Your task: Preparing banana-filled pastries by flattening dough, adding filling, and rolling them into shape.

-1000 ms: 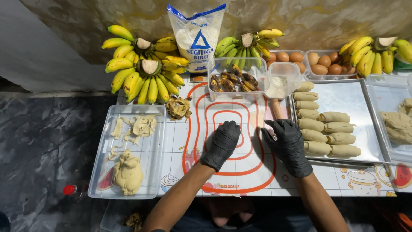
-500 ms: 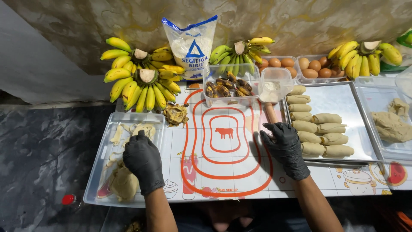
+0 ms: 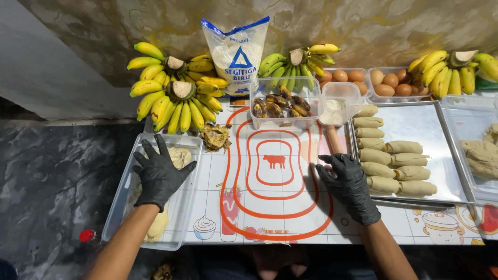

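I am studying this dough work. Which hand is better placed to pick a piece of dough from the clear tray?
Left. The left hand is spread inside the clear tray, over the dough; the right hand rests by the rolling pin.

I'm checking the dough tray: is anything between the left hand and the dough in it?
Nothing visible. The left hand is spread inside the clear tray, right over the pale dough, covering part of it. Whether it touches the dough cannot be told.

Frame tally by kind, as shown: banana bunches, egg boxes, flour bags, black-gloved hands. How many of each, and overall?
Banana bunches: 4
Egg boxes: 2
Flour bag: 1
Gloved hands: 2
Total: 9
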